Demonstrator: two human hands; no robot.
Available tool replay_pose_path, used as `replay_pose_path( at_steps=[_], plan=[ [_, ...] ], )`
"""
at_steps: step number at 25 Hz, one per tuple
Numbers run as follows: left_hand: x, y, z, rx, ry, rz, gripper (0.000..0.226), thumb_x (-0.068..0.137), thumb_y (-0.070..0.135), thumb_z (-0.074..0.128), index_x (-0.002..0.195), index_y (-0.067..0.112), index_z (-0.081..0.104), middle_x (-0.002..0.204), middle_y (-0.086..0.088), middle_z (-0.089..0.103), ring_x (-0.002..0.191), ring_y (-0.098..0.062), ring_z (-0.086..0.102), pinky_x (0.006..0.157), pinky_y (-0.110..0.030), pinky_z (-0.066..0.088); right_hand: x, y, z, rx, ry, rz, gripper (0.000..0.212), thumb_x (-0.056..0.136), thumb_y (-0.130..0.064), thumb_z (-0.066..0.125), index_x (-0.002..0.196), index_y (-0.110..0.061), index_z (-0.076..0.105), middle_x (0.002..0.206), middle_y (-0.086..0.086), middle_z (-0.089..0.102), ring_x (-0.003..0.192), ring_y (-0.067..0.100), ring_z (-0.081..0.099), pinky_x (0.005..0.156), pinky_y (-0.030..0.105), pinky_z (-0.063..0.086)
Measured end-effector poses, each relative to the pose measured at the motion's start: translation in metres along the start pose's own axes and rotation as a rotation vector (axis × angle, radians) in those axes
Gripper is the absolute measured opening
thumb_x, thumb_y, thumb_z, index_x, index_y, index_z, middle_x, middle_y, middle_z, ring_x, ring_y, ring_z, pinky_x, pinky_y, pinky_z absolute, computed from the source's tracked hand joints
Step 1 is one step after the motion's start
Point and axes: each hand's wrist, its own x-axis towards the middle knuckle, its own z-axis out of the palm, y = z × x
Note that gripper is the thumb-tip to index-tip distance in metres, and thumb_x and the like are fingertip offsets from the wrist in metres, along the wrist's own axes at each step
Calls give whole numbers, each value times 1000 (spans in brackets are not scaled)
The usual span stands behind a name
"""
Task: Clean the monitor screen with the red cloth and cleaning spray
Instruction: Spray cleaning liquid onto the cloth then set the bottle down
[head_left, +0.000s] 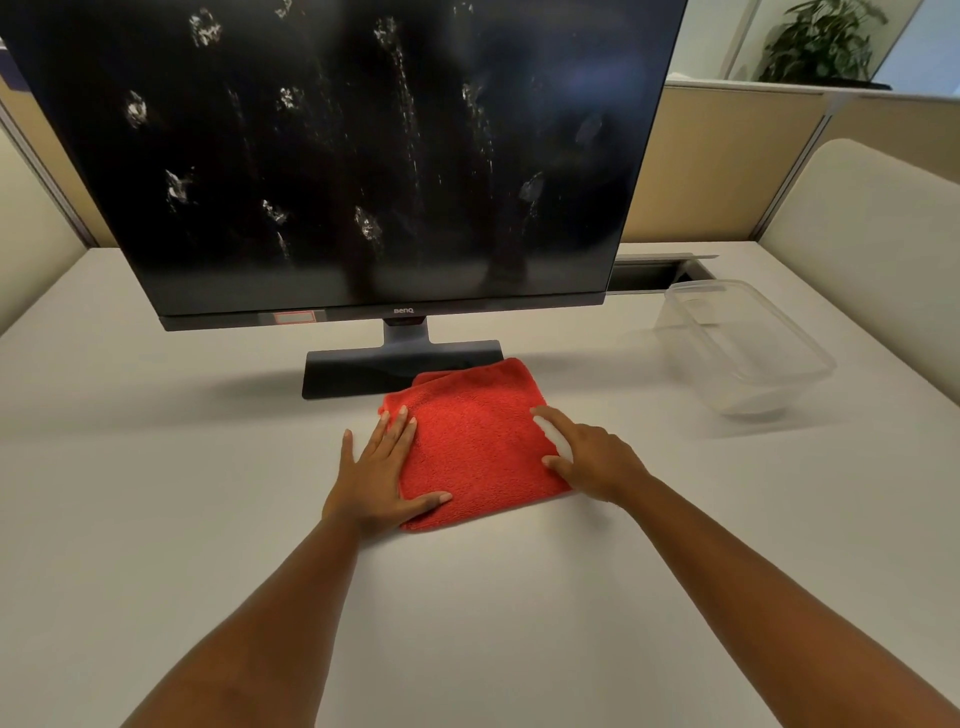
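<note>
Flattening the red cloth (475, 441) before the monitor (363, 156) stand, my left hand (382, 467) and right hand (587, 457) press it with straight fingers; I'd gather one edge firmly, keeping folds.

One monitor (353, 156) stands on one counter (156, 467). One red cloth (475, 441) lies there, and one clear plastic container (743, 348). One potted plant (826, 41) shows behind. Two hands: left hand (376, 473), right hand (592, 457).

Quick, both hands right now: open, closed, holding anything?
Left hand: open, flat on the folded red terry cloth.
Right hand: open, fingers resting on the cloth's right edge.
</note>
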Motion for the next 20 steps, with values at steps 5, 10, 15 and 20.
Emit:
replay_pose_path(
  at_steps=[5, 10, 15, 20],
  plan=[
    [0, 1, -2, 3, 0, -7, 119, 47, 96, 2, 142, 26, -11, 148, 9, -21, 139, -13, -18, 109, -51, -19, 4, -5, -14, 339, -77, -30, 85, 86, -7, 55, 145, -37, 2, 122, 11, 56, 100, 26, 60, 79, 29, 49],
    [-1, 2, -3, -3, 2, -9, 119, 47, 96, 2, 142, 26, -10, 151, 6, -17, 141, -14, -15, 109, -50, -18, 6, -16, -13, 719, -81, 37, 68, 89, -12, 55, 140, -42, 21, 91, 3, 56, 53, 13, 55, 45, 26, 51],
    [-1, 1, -3, -6, 0, -8, 119, 47, 96, 3, 142, 26, -10, 153, 5, -15, 141, -15, -14, 110, -50, -18, 4, -14, -12, 1539, -385, 0, 64, 77, -16, 50, 135, -37, 32, 74, 5, 52, 41, 11, 44, 39, 18, 39],
    [-1, 1, -2, -6, 9, -9, 118, 48, 95, 3, 143, 26, -9, 153, 5, -15, 141, -14, -14, 111, -51, -16, 6, -15, -15, 1634, -459, -95, 63, 78, -16, 46, 137, -33, 34, 74, 5, 51, 44, 12, 45, 41, 20, 41]
  ],
)
